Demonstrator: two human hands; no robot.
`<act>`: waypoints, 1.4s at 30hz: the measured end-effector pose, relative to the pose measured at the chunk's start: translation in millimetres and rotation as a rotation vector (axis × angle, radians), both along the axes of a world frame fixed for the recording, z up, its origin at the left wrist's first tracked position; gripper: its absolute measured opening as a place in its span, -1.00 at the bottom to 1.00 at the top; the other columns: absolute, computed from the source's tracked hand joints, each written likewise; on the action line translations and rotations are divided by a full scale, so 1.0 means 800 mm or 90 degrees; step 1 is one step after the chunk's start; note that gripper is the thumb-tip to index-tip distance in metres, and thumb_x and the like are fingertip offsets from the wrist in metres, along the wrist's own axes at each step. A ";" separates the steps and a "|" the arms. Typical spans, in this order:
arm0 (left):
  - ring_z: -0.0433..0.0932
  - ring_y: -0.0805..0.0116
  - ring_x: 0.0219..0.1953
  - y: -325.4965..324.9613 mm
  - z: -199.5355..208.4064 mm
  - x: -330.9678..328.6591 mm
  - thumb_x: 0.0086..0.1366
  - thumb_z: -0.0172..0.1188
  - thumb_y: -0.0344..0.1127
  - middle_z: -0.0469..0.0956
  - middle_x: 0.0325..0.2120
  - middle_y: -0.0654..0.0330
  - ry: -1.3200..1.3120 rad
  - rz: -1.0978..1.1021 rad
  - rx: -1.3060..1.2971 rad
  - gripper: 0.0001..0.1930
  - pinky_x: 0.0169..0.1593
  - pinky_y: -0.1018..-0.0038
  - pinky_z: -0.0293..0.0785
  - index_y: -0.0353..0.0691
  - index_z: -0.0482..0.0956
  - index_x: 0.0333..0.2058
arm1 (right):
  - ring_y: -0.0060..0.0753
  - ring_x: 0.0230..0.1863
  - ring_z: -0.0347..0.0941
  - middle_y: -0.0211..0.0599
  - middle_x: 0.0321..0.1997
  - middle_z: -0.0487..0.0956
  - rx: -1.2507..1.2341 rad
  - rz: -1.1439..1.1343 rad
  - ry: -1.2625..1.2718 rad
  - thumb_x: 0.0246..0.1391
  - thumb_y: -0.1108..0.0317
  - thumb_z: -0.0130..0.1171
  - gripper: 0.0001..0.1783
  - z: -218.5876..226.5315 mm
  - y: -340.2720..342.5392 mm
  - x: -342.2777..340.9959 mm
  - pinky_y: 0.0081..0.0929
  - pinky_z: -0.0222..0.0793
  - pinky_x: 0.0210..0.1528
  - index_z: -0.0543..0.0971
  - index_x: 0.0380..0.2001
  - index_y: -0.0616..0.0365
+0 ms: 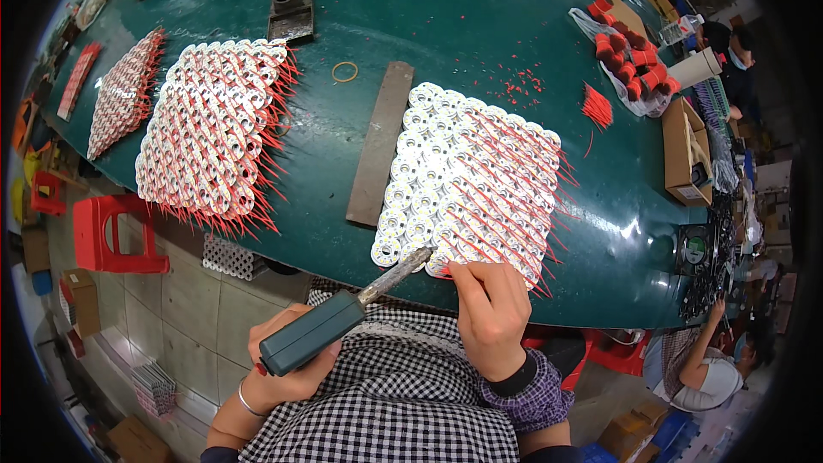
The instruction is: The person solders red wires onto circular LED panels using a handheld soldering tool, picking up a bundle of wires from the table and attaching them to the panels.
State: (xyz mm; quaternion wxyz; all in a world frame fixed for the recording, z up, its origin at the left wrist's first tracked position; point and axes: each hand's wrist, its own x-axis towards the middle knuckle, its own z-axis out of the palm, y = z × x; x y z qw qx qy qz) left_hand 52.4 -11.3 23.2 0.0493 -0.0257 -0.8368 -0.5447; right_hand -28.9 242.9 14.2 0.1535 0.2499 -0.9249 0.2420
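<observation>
My left hand (296, 358) is wrapped round the dark green body of a soldering iron (313, 332). Its metal barrel slants up and right, and the tip meets the near edge of a panel of round white LED boards (417, 193). On that panel the right-hand columns carry thin red wires (507, 197), while the left columns are bare. Just right of the tip, my right hand (493, 313) pinches with thumb and forefinger at the panel's near edge, on what looks like a red wire; the fingers partly cover it.
A brown flat bar (382, 146) lies along the panel's left side. Stacked wired panels (206, 124) stand further left. Loose red wires (597, 106), red spools (639, 60) and a cardboard box (686, 154) are on the right. A red stool (116, 233) stands below the table. Other people sit at right.
</observation>
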 end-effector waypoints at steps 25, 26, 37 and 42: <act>0.64 0.20 -0.44 0.009 -0.002 -0.014 -0.06 0.39 -0.61 0.62 -0.45 0.03 -0.042 -0.053 0.034 -0.77 -0.34 0.40 0.54 -0.43 0.63 -0.35 | -0.18 -0.31 0.47 -0.19 -0.32 0.53 -0.009 -0.009 -0.023 -0.14 0.69 0.25 -0.63 -0.005 -0.006 -0.002 -0.30 0.42 -0.30 0.66 -0.17 0.31; 0.63 0.20 -0.45 0.009 -0.001 -0.014 -0.06 0.39 -0.61 0.61 -0.46 0.04 -0.053 -0.045 0.040 -0.78 -0.35 0.40 0.54 -0.42 0.63 -0.36 | -0.18 -0.31 0.47 -0.19 -0.32 0.53 -0.008 -0.009 -0.024 -0.14 0.69 0.25 -0.63 -0.004 -0.006 -0.002 -0.30 0.42 -0.31 0.66 -0.17 0.31; 0.69 0.16 -0.37 0.001 0.009 -0.002 -0.02 0.40 -0.56 0.66 -0.33 0.02 0.005 -0.008 -0.017 -0.75 -0.29 0.41 0.61 -0.43 0.66 -0.29 | -0.24 -0.28 0.48 -0.24 -0.26 0.55 0.025 0.001 -0.008 -0.12 0.59 0.25 -0.64 -0.008 -0.004 0.000 -0.35 0.43 -0.27 0.64 -0.14 0.33; 0.71 0.13 -0.32 -0.004 0.010 0.002 -0.03 0.41 -0.56 0.68 -0.29 -0.01 -0.025 -0.023 -0.014 -0.72 -0.22 0.40 0.64 -0.43 0.65 -0.27 | -0.21 -0.35 0.48 -0.23 -0.33 0.56 -0.027 0.008 0.018 -0.13 0.70 0.31 -0.63 -0.007 -0.008 0.003 -0.32 0.38 -0.31 0.67 -0.16 0.29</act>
